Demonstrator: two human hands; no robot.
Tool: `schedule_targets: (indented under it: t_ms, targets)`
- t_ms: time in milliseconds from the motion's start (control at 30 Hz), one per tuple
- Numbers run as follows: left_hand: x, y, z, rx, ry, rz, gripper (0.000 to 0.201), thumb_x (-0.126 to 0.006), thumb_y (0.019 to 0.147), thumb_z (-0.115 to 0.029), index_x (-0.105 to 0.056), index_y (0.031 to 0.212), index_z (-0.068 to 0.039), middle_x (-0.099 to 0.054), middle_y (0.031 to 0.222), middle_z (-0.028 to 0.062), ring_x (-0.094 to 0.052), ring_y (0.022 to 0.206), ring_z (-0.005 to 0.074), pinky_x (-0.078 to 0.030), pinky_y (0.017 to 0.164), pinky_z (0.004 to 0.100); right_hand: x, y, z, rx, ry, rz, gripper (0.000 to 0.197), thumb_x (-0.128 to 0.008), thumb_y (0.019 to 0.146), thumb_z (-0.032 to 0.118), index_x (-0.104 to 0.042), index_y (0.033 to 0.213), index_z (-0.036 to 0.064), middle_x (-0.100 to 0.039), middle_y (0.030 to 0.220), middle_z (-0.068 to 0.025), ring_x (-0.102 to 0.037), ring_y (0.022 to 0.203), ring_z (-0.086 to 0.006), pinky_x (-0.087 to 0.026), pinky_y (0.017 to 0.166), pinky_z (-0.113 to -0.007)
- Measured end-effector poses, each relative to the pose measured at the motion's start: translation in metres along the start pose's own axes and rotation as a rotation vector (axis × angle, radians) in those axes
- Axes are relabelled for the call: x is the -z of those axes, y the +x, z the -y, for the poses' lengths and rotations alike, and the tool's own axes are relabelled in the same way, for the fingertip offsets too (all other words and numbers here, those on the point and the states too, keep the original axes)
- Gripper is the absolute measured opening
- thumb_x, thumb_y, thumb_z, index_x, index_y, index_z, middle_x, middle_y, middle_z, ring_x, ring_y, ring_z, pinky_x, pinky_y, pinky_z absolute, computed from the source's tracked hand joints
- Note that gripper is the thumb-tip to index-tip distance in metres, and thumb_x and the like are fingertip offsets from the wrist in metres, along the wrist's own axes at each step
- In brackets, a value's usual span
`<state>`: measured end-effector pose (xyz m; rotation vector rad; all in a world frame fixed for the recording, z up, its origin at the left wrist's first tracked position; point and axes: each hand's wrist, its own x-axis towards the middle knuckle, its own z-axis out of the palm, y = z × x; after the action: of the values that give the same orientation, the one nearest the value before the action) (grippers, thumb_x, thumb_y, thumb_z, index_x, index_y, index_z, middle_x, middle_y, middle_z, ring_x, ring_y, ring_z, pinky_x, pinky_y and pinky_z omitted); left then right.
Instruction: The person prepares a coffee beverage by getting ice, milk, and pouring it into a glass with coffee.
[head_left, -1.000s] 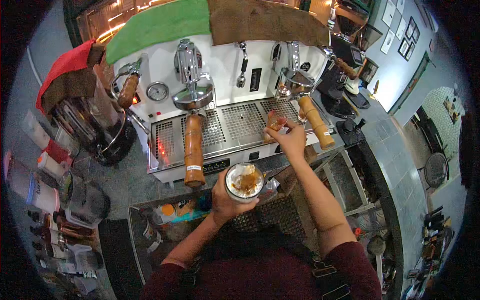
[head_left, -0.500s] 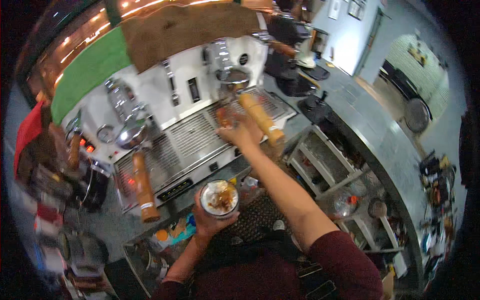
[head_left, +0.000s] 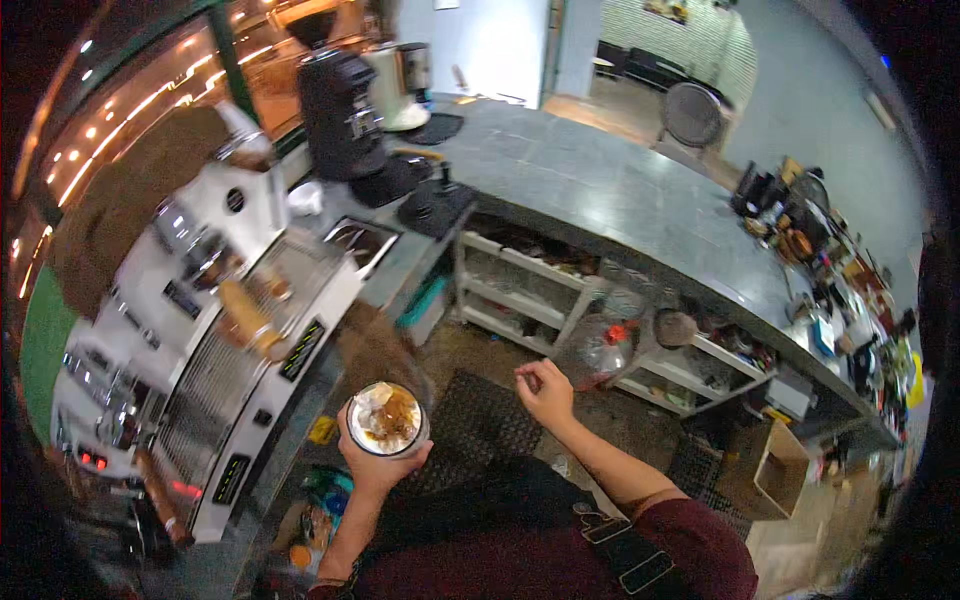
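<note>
My left hand (head_left: pixel 375 468) holds a clear cup (head_left: pixel 386 419) from below; the drink in it is topped with white cream and brown sauce. The cup sits in front of my chest, just right of the white espresso machine (head_left: pixel 215 340). My right hand (head_left: pixel 545 392) hangs free in the air to the right of the cup, fingers loosely curled, with nothing in it. Below it lies a black rubber floor mat (head_left: pixel 480 425).
A grey counter (head_left: pixel 610 190) curves from the back to the right, with open shelves (head_left: pixel 560 300) beneath holding jars and bowls. A black grinder (head_left: pixel 340 115) stands at the back left. Clutter fills the counter's right end (head_left: pixel 830 270). A cardboard box (head_left: pixel 775 470) sits on the floor.
My view has swung right, away from the espresso machine. My right hand has left the machine's wooden handle and come down beside the cup. The cup stays in my left hand.
</note>
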<state>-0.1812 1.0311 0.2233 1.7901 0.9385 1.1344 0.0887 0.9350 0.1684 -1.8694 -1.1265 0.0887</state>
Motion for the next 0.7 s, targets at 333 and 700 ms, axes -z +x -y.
schedule_targets:
  t_ms: [333,700]
  targets:
    - [-0.245,0.052,-0.067,-0.244,-0.105,0.258,0.097,-0.091,0.045,-0.029,-0.04,0.122,0.001,-0.054,0.112,0.0133,-0.055,0.105,0.0236,-0.044,0.093,0.0369,0.208,-0.011,-0.172,-0.269,-0.115,-0.246,0.015,-0.066,0.076,0.013,-0.067,0.091,0.0091,-0.05,0.067,-0.0059,-0.053,0.06,-0.0208,-0.044,0.058,-0.032]
    - [-0.505,0.102,-0.149,-0.41,-0.334,0.567,0.096,-0.092,0.047,-0.032,-0.04,0.121,0.001,-0.059,0.109,0.013,-0.06,0.1,0.0218,-0.048,0.088,0.0353,0.339,0.031,-0.272,-0.434,-0.04,-0.42,0.012,-0.067,0.077,0.007,-0.067,0.088,0.0021,-0.049,0.062,-0.0008,-0.044,0.052,-0.0076,-0.038,0.052,-0.023]
